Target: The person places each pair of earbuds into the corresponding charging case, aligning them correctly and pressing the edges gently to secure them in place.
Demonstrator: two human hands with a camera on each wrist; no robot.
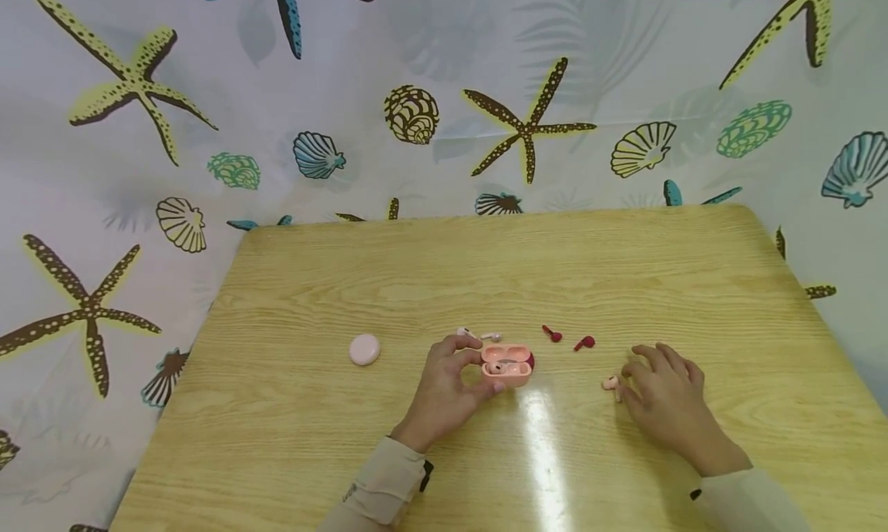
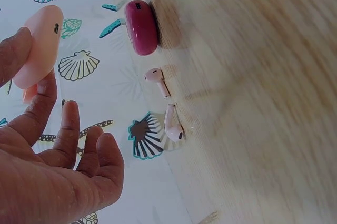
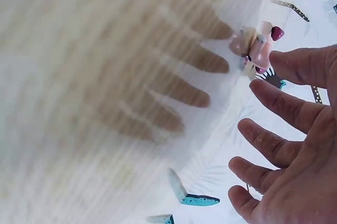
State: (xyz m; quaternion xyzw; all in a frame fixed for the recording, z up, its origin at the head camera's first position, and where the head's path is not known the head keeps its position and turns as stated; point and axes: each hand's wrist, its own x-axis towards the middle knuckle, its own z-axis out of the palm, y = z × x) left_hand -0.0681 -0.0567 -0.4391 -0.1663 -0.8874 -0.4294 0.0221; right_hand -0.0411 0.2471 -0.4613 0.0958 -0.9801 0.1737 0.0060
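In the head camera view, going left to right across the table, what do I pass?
Closed pink case → left hand → open pink case → first dark red earbud → second dark red earbud → pink earbud → right hand.

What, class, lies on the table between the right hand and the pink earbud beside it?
Nothing visible. The pink earbud lies on the table just left of the right hand, at its fingertips, with no object between. The red earbuds lie farther back, off that line.
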